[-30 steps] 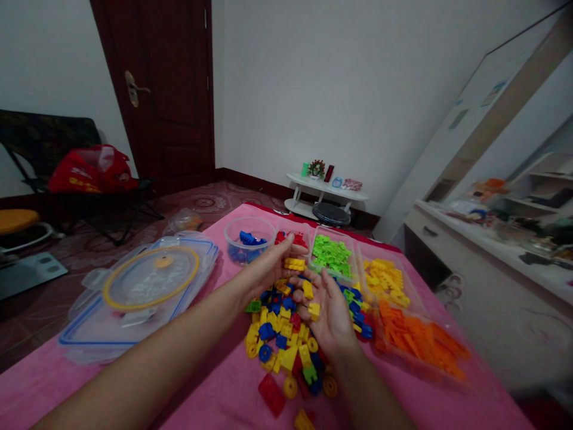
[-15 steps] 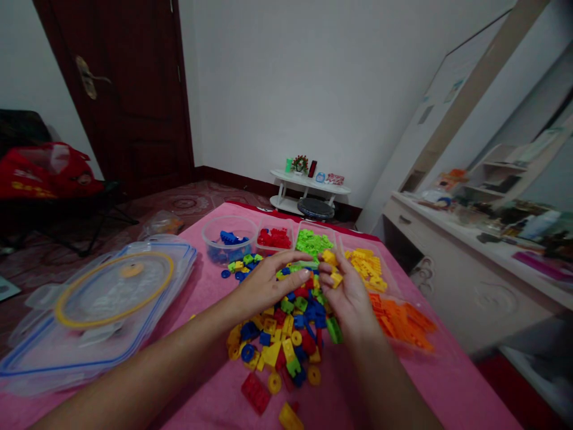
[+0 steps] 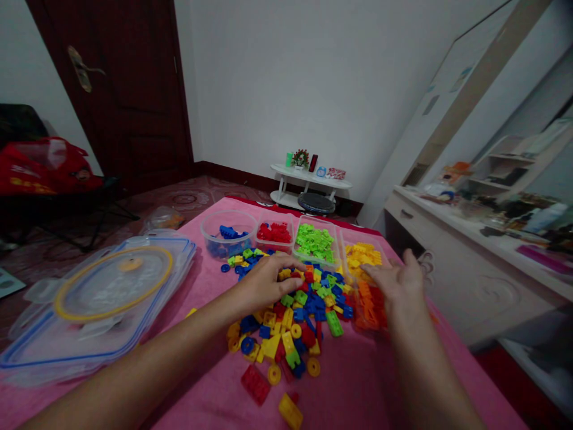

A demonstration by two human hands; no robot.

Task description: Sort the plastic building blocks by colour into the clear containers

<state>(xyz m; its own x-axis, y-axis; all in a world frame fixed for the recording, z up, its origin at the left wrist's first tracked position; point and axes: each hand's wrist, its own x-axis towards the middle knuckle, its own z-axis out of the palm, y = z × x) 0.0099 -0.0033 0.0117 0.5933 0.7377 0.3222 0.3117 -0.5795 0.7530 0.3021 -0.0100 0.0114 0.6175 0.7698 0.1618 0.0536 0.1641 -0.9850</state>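
A loose pile of mixed toy building bricks point(image 3: 308, 304) in blue, yellow, red and green lies on the pink cloth. Over its left side is my left hand point(image 3: 268, 279), its thumb apart from its bent fingers. Yellow and red bricks show in that gap; the fingertips are partly hidden. My right hand point(image 3: 400, 283) is spread above the near edge of the box of yellow bricks point(image 3: 360, 255) and the box of orange bricks point(image 3: 367, 304), partly covering both. No brick shows in it.
Behind the pile stand a round tub of blue bricks point(image 3: 230, 236), a box of red bricks point(image 3: 274, 232) and a box of green bricks point(image 3: 316, 242). Stacked clear lids point(image 3: 102, 298) lie at left. A red brick point(image 3: 255, 384) is near the front.
My right hand has moved right, from above the pile to the yellow and orange boxes. The yellow bricks it held are no longer in it. My left hand has shifted slightly.
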